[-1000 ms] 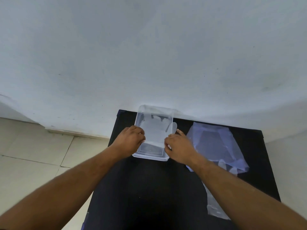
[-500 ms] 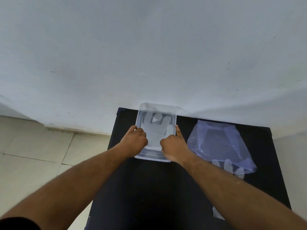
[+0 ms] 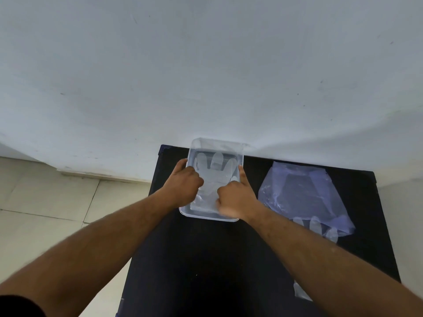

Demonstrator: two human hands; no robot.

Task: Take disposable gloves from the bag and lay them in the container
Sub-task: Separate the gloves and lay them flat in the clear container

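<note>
A clear plastic container (image 3: pixel 206 216) stands at the far edge of the black table (image 3: pixel 206 259). A transparent disposable glove (image 3: pixel 215 167) lies flat inside it, fingers pointing to the wall. My left hand (image 3: pixel 186 186) rests on the container's left side with its fingers curled down onto the glove. My right hand (image 3: pixel 235 197) presses on the glove's cuff end at the right side, index finger stretched along the right rim. The bluish plastic bag (image 3: pixel 299 195) lies to the right, with glove fingers (image 3: pixel 320 227) sticking out of its near end.
A white wall stands directly behind the table. Pale floor tiles (image 3: pixel 45 202) lie to the left. A further scrap of clear plastic (image 3: pixel 301 292) lies near the table's right edge, partly under my right forearm.
The glove now lies spread flat in the container with its fingers showing. Both hands have moved inward and down onto it.
</note>
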